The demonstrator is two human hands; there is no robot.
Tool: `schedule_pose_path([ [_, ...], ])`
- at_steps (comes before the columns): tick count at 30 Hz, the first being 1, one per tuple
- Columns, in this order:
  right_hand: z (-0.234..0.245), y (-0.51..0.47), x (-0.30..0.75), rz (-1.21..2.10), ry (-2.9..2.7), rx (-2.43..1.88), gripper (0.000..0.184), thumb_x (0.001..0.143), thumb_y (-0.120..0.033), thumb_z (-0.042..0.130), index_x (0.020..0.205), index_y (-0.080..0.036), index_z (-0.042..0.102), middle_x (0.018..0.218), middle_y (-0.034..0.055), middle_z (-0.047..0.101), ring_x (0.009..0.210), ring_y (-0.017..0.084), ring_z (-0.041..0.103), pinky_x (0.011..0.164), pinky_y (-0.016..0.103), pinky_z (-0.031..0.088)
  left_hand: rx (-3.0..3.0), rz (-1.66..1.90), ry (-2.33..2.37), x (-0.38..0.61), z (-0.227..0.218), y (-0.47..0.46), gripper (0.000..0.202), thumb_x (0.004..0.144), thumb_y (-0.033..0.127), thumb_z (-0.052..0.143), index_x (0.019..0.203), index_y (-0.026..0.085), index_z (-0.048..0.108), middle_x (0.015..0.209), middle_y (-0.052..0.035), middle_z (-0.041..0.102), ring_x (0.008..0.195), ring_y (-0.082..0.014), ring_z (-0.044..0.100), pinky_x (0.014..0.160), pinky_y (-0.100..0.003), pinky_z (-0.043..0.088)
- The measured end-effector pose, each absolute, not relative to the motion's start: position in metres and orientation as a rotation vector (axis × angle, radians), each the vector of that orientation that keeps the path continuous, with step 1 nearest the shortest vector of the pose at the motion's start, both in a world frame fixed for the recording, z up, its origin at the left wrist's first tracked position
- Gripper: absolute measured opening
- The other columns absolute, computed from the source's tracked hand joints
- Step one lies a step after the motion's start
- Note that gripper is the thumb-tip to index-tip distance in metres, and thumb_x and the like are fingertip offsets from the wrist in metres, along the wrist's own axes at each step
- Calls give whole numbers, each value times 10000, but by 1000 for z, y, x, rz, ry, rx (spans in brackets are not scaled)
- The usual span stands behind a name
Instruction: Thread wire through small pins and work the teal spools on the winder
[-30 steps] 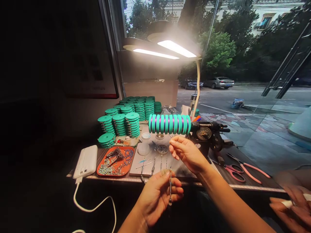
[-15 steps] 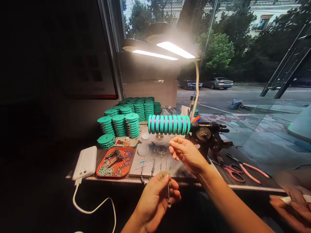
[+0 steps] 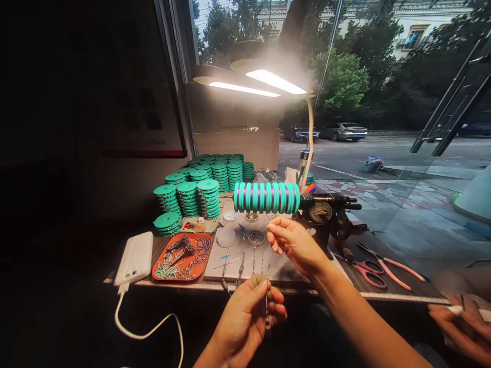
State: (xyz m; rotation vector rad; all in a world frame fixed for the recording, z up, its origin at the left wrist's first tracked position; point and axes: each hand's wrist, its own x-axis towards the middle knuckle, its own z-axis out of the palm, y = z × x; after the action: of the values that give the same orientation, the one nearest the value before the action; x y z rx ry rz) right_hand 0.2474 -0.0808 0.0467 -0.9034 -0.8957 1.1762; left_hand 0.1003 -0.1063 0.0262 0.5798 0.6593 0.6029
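Co-worker's hands (image 3: pixel 470 324) blurred, cropped at four o'clock, white cable (image 3: pixel 141 338) cut off at seven, anything pinched in right hand (image 3: pixel 293 240) too fine to tell, metallic strand (image 3: pixel 267 309) part-hidden by left hand (image 3: pixel 245 312) at six

Far left on the tabletop (image 3: pixel 387 251) sits the power bank (image 3: pixel 133 258), its cable (image 3: pixel 143 337) dropping off the front edge. Right of it comes the tray (image 3: pixel 200 269), small parts inside, and behind that, the spool stacks (image 3: pixel 208 197). Middle now: the board (image 3: pixel 213 271), dishes (image 3: pixel 256 236) standing on it. Above the board's back runs the row of spools (image 3: pixel 266 198), with the winder (image 3: pixel 322 210) at its right end. The right hand (image 3: pixel 291 237) is just below that row; the left hand (image 3: pixel 245 312) sits lower, before the front edge. Over to the right, scissors (image 3: pixel 360 267), then pliers (image 3: pixel 402 267) beside them. Behind everything, beyond the glass, parked cars (image 3: pixel 345 130).
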Motion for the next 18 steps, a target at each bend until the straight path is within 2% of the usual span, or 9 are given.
schedule_pose_path([
  [6, 46, -78, 248, 1160, -911, -902, 213, 666, -308, 618, 649, -149, 478, 515, -44, 546, 390, 38, 454, 378, 154, 289, 597, 574, 657, 97, 23, -105, 83, 741, 184, 558, 719, 121, 508, 679, -45, 626, 554, -102, 595, 541, -193, 444],
  [14, 46, -80, 247, 1146, -922, -922, 217, 660, -322, 614, 646, -152, 479, 519, -43, 546, 394, 43, 448, 390, 167, 281, 650, 565, 667, 97, 21, -105, 92, 748, 190, 545, 719, 117, 497, 690, -50, 620, 565, -99, 593, 550, -194, 429],
  [16, 46, -80, 248, 1143, -927, -937, 220, 655, -329, 614, 648, -153, 483, 531, -38, 553, 404, 48, 451, 400, 175, 277, 702, 556, 657, 97, 19, -103, 104, 749, 212, 542, 768, 123, 490, 725, -58, 626, 572, -100, 594, 569, -204, 431],
  [18, 47, -80, 251, 1137, -946, -969, 218, 647, -329, 618, 651, -147, 500, 578, -23, 573, 429, 53, 456, 417, 184, 270, 777, 547, 648, 100, 21, -98, 184, 745, 247, 540, 881, 141, 476, 855, -86, 628, 587, -118, 605, 579, -235, 440],
])
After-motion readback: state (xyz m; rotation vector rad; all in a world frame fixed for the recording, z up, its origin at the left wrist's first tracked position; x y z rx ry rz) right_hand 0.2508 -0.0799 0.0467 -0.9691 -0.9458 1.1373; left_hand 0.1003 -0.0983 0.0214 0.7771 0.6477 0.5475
